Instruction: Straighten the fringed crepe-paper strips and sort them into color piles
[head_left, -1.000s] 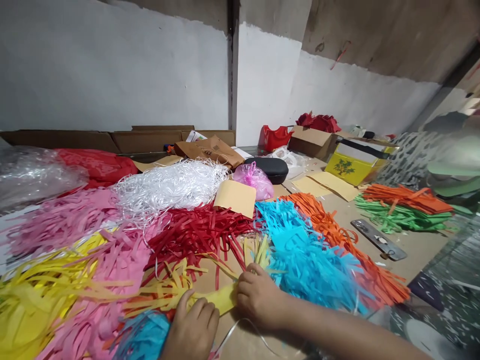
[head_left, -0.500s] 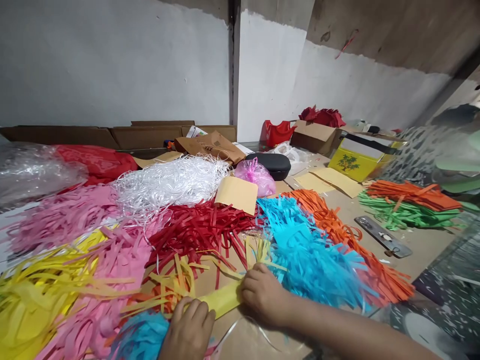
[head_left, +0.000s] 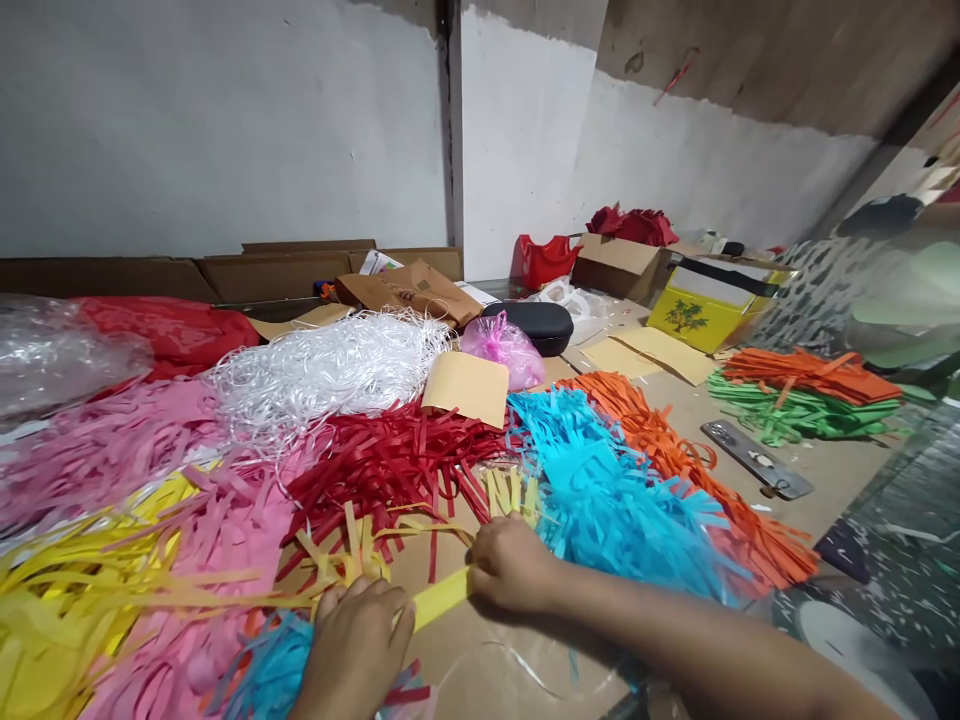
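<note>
A yellow fringed paper strip (head_left: 442, 600) stretches between my hands, low over the cardboard. My left hand (head_left: 360, 640) is closed on its left end, with loose yellow fringe (head_left: 352, 545) fanning out above the fingers. Curled into a fist, my right hand (head_left: 514, 565) grips the other end, and fringe tips stick up behind it. Beside my left hand lies a small blue fringed bunch (head_left: 274, 660). The larger blue fringe pile (head_left: 600, 470) is just right of my right hand, and dark red fringe (head_left: 397, 460) lies beyond both. A thin white string (head_left: 525, 665) curves on the cardboard below.
Pink fringe (head_left: 232, 560) and yellow fringe (head_left: 75, 580) spread on the left. White string (head_left: 337, 365), a pink plastic bag (head_left: 502, 350) and a black case (head_left: 536, 325) sit farther back. At right are orange fringe (head_left: 810, 372), a phone (head_left: 754, 458) and a yellow box (head_left: 701, 305).
The yellow strip between my hands looks narrower and tauter. Both hands have shifted slightly left in view, and the whole scene has moved a little left with the camera.
</note>
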